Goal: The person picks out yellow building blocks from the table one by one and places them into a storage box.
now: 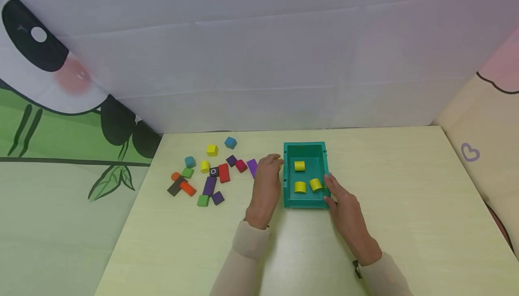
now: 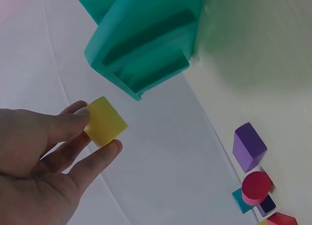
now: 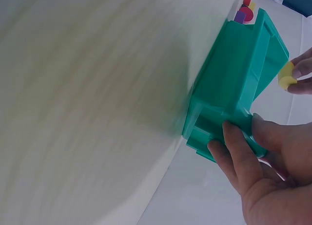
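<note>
My left hand (image 1: 266,183) pinches a yellow cylinder block (image 2: 105,121) between thumb and fingertips, beside the left wall of a green plastic bin (image 1: 307,203). In the left wrist view the block hangs in the air, apart from the bin. Inside the bin lie three more yellow cylinder blocks, one toward the back (image 1: 299,166) and two nearer the front. At the bin's right wall my right hand (image 1: 352,217) grips the rim. The right wrist view shows its thumb over the edge and its fingers against the outer side.
Left of the bin, loose blocks lie scattered: a purple block (image 1: 252,168), a red block (image 1: 224,173), a yellow cylinder (image 1: 205,166), a yellow cube (image 1: 212,150) and several others. A pale wall cloth (image 1: 259,61) rises behind the table (image 1: 405,197).
</note>
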{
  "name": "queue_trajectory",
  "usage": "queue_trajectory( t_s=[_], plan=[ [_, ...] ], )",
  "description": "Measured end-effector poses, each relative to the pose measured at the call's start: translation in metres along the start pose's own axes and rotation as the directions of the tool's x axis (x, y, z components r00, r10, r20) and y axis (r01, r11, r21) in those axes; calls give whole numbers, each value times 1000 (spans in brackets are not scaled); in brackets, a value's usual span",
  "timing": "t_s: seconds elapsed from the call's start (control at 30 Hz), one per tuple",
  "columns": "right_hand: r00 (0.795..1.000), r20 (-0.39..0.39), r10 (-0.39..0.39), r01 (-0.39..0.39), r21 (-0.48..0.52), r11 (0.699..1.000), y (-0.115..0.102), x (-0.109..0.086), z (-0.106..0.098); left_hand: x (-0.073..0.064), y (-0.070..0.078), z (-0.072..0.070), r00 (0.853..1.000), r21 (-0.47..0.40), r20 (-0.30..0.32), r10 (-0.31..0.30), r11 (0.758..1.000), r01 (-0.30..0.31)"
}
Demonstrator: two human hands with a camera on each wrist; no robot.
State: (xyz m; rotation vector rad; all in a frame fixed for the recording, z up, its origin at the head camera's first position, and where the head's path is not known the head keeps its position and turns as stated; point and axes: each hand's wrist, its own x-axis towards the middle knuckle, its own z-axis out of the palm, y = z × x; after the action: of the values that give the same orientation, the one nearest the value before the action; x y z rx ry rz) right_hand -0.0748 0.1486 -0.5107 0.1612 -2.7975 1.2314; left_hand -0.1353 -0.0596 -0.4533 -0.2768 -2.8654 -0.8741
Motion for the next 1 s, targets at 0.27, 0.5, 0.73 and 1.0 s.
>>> queue_trajectory(
  t_s=[0.27,0.5,0.73,1.0],
  plan=[
    [999,-30,-26,25,-6,1000,0,-1,0,2,10,8,996,16,-9,89,996,-89],
    [1000,-11,-7,7,-2,1000,0,-1,0,5,16,15,992,43,2,130,991,-130],
    [1000,-15,-13,13,-10,1000,-1,-1,0,4,25,21,989,105,39,145,983,-148],
    [999,-31,-28,28,-4,1000,0,-1,0,5,28,36,980,179,108,166,967,-183]
  ],
)
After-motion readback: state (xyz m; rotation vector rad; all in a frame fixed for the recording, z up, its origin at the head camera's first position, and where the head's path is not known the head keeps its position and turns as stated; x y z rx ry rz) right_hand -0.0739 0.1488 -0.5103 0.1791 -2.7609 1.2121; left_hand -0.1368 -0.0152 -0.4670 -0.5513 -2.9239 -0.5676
